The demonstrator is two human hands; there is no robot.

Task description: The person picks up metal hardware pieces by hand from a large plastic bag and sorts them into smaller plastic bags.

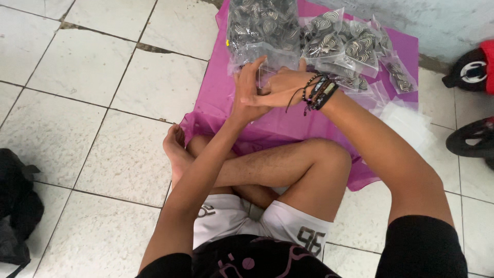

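Hidden behind the crossed hands (265, 87): most of a small clear packet (267, 69), contents not discernible. Cut off by the top edge: the large clear bag of striped pieces (262, 23). Cropped at left: a black bag (15, 206); at right: a black wheel (471, 139) and a red-and-black object (473, 67), kind unclear. Too small to tell: what the striped pieces are.

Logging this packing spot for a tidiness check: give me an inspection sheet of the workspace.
Surface: white tiled floor, magenta sheet spread on it.
Job's things: small clear bag between both hands; filled clear bags of striped pieces piled behind.
Clutter: black bag at left.
Grippers: left hand and right hand, wearing bracelets, meet on the small bag.
Cables: nothing seen.
Surroundings: wall, wheels.
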